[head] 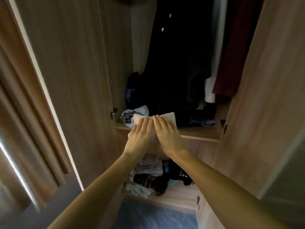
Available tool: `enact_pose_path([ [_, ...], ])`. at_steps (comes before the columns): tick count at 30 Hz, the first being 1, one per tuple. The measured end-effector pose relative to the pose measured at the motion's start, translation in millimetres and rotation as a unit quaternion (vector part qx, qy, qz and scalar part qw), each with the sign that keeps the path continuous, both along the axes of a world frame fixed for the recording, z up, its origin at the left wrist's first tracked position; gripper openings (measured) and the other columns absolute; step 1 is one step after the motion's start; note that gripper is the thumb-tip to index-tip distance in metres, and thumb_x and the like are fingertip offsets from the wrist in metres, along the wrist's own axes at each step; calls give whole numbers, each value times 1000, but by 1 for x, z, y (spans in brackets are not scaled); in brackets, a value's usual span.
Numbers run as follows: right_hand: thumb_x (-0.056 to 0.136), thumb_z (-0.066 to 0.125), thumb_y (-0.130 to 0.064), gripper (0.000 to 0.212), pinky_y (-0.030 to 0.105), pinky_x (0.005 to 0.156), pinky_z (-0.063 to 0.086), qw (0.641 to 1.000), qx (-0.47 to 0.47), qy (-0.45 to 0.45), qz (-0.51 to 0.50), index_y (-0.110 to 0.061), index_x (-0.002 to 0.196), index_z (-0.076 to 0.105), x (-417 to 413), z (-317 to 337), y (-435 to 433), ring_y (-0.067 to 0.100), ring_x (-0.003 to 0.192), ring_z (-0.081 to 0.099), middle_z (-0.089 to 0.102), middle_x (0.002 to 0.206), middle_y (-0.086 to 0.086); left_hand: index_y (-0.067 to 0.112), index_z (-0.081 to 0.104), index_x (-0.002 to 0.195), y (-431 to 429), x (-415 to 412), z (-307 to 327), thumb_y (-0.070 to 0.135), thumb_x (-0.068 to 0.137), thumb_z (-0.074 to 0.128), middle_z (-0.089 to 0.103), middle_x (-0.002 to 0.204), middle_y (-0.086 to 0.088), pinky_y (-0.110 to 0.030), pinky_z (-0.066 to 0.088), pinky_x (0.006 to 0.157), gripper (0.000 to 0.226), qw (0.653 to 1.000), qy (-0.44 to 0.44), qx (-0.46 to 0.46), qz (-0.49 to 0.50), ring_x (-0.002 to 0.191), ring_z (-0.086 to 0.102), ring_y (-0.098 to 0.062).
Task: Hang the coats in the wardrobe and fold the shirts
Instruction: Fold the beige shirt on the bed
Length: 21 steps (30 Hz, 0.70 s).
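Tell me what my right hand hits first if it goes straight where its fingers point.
Probably the dark hanging coat just beyond the folded white shirt under the right hand; depth is unclear.

2 bare forearms extend forward from the lower corners, converging toward the middle. Left hand [140, 132] and right hand [167, 132] lie palm down, side by side, backs facing the camera. Fingers straight and held close together, none curled. Index fingers meet near the tips. Wrists bare, near each other.
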State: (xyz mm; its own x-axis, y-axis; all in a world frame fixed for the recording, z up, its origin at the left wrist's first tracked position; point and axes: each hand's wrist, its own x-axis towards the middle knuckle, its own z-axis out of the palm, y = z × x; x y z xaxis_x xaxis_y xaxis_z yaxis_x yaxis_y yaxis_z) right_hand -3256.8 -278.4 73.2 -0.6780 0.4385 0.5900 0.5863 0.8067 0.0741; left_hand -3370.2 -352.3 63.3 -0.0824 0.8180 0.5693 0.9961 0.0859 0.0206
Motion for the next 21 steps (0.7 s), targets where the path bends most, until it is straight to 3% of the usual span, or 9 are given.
enact_pose_path([
  [5,68,76,-5,71,46,93,50,1000,-2,-9,-6,-2,133,48,-63,-11,50,33,123,51,56,130,14,-1,39,138,51,-64,-11,15,87,47,46,139,-18,-49,42,102,54,1000,3,8,-3,133,39,-35],
  [10,66,78,-9,73,43,91,51,1000,14,-18,-21,-3,132,49,-130,-15,100,31,121,54,58,128,13,-1,43,134,102,-134,-15,6,80,67,50,133,-18,-49,46,98,60,1000,-8,9,-13,128,45,-35],
  [21,63,78,-7,78,46,93,49,1000,-9,-10,-12,-2,134,47,-243,-5,200,31,120,54,56,131,14,-5,48,131,211,-250,-11,-7,64,72,56,128,-21,-45,52,91,71,1000,3,8,7,121,53,-34],
])
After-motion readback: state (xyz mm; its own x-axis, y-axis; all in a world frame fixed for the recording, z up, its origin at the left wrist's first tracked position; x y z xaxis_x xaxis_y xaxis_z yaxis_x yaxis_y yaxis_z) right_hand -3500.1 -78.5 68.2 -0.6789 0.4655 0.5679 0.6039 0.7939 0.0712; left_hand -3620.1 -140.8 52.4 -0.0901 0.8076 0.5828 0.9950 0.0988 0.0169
